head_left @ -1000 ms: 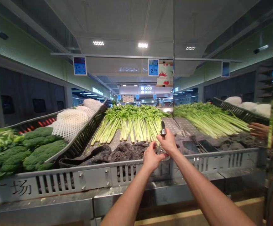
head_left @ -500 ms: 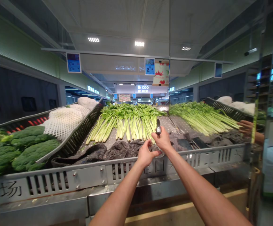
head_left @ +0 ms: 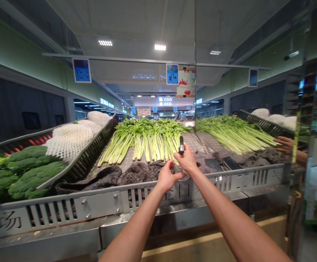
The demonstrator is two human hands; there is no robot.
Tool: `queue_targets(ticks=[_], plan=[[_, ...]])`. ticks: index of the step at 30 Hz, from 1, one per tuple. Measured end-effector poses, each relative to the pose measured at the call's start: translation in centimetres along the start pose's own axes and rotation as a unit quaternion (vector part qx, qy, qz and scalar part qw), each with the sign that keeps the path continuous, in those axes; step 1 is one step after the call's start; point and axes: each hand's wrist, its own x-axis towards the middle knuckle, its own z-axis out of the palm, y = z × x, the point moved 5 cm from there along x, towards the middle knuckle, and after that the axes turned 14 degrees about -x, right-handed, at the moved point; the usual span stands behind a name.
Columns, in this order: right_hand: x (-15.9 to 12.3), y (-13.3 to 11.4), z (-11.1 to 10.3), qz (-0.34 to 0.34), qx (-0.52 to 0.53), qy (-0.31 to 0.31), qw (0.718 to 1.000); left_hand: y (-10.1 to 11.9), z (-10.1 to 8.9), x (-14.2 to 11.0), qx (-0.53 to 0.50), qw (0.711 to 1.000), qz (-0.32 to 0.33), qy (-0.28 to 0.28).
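My right hand (head_left: 187,159) is closed around the neck of a clear spray bottle with a black spray head (head_left: 181,142), which points up and away from me. Lower down, my left hand (head_left: 167,177) curls round the side of the bottle's clear body, its thumb against it. The bottle is mostly hidden by my fingers. Just beyond both hands, rows of green celery (head_left: 147,143) lie on a dimpled metal shelf, leaves at the back and cut stalk ends towards me. A crumpled dark grey cloth (head_left: 139,173) runs along the shelf's front, beside my left hand.
A slotted grey rail (head_left: 98,204) edges the shelf. To the left, a black crate wall (head_left: 92,150) borders broccoli (head_left: 35,174) and white foam-net-wrapped produce (head_left: 68,140). A mirror (head_left: 229,109) on the right reflects the celery and a hand. Price signs (head_left: 172,74) hang overhead.
The view has shifted, so the shelf and produce sit further left in the picture. Both hands keep the same grip on the spray bottle.
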Motion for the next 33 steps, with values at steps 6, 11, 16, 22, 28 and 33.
queue_targets(ticks=[6,11,16,22,28,33], plan=[[0.0,0.2,0.2,-0.004,-0.008,0.008,1.000,-0.2,0.1,0.2,-0.012,1.000,0.003,-0.003],[-0.3,0.1,0.2,-0.019,-0.006,0.035,0.999,-0.5,0.1,0.1,0.000,1.000,0.008,-0.010],[-0.7,-0.3,-0.8,-0.042,0.009,0.061,0.997,0.6,0.3,-0.1,0.033,0.999,0.013,-0.008],[-0.2,-0.7,-3.0,-0.053,-0.031,0.056,0.997,3.3,1.5,-0.6,0.101,0.994,0.025,0.023],[-0.3,0.4,-2.6,-0.025,-0.050,0.038,0.998,2.3,2.1,-0.6,0.127,0.992,0.008,0.004],[-0.2,1.3,-1.6,-0.019,-0.025,0.055,0.998,0.8,1.9,0.2,0.100,0.995,0.019,-0.008]])
